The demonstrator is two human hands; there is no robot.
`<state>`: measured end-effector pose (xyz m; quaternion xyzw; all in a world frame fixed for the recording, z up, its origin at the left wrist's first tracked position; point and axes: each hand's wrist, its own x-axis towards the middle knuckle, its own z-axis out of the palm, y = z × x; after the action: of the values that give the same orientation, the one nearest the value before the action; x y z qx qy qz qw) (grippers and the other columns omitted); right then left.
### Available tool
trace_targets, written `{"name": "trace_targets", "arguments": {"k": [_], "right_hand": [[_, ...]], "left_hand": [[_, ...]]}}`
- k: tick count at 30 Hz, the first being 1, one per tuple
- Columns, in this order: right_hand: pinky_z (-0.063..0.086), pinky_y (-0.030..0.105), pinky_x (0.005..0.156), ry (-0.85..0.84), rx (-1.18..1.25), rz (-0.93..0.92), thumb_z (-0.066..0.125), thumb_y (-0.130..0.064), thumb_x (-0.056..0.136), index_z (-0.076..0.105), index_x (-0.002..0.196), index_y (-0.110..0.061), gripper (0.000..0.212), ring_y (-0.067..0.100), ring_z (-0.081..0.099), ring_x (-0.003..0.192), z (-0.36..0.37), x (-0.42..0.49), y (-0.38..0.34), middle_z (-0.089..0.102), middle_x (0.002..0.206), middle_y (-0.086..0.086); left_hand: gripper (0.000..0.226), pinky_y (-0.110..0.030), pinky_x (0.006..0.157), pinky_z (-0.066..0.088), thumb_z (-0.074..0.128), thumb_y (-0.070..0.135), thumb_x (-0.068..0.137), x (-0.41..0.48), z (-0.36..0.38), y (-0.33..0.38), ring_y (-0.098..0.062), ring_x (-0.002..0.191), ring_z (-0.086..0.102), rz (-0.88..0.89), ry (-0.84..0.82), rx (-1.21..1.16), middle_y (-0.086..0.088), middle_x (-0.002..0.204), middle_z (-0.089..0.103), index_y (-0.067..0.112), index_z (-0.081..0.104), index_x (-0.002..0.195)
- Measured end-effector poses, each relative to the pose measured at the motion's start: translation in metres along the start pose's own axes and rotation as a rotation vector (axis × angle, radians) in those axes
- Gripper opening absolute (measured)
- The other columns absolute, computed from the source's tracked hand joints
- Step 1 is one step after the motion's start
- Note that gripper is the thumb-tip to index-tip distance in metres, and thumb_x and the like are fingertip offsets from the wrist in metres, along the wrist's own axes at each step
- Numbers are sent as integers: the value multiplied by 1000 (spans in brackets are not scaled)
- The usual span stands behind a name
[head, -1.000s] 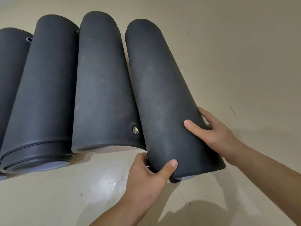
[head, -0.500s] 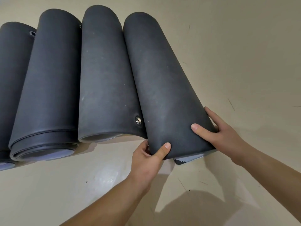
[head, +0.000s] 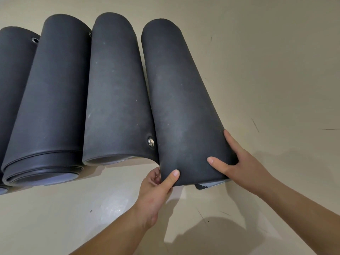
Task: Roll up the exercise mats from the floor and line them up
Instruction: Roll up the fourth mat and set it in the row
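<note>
Rolled mat (head: pixel 184 107) gripped near end by left hand (head: pixel 156 184) and right hand (head: pixel 239 162), beside three lined rolls (head: pixel 117 89); only alignment left

Your floor (head: pixel 266 70): beige, glossy, thin dark scuffs. 4 rolled dark mats on it, side by side: mat 1 (head: pixel 12 85) at left edge, mat 2 (head: pixel 55 98), mat 3 (head: pixel 117 92), mat 4 (head: pixel 180 107) rightmost, slanted, touching mat 3 near you.

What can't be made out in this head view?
Leftmost dark grey rolled foam mat: cut off by left frame edge, head view.
Left hand: fingers hidden behind the rightmost dark grey rolled mat it grips.
Rolls' far end faces: turned away from the head camera.
</note>
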<state>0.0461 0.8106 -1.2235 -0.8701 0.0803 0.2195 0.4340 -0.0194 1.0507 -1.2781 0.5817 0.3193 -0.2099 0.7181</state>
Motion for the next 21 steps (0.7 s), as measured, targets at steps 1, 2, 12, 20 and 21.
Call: {"name": "trace_targets", "arguments": {"k": [1, 2, 12, 20, 21], "right_hand": [[44, 26, 98, 5, -27, 7, 76, -69, 80, 8, 155, -66, 102, -6, 52, 115, 1, 1, 5, 47, 139, -32], [46, 32, 102, 6, -43, 26, 74, -72, 78, 5, 153, -69, 102, 0, 52, 120, 2, 2, 9, 47, 142, -28], [44, 28, 104, 60, 393, 44, 79, -63, 76, 47, 150, -50, 82, 7, 58, 130, -11, -4, 16, 63, 137, -18], [56, 34, 91, 163, 168, -81, 82, -75, 70, 54, 135, -59, 73, 10, 64, 110, -20, -5, -9, 62, 123, -12], [56, 39, 93, 163, 101, -89, 78, -80, 67, 51, 134, -62, 73, 12, 64, 110, -20, -4, -10, 60, 122, -11]], "left_hand": [[34, -33, 101, 55, 80, 27, 92, -1, 2, 1, -13, 111, 75, 7, 14, 30, 5, 115, 80, 22, 71, 125], [33, -29, 95, 56, 81, 28, 92, -1, 4, 2, -11, 108, 75, 10, 25, 53, 7, 113, 81, 24, 72, 123], [55, -41, 101, 57, 84, 59, 66, -12, 9, 11, -16, 101, 76, 9, 31, 58, -4, 106, 81, 18, 69, 100], [49, -50, 114, 49, 74, 46, 86, -2, 14, 1, -21, 123, 70, -111, -111, -141, -1, 122, 78, 10, 61, 117], [44, -48, 113, 50, 71, 44, 93, -1, 12, -2, -20, 124, 69, -108, -100, -114, 2, 122, 78, 10, 65, 120]]}}
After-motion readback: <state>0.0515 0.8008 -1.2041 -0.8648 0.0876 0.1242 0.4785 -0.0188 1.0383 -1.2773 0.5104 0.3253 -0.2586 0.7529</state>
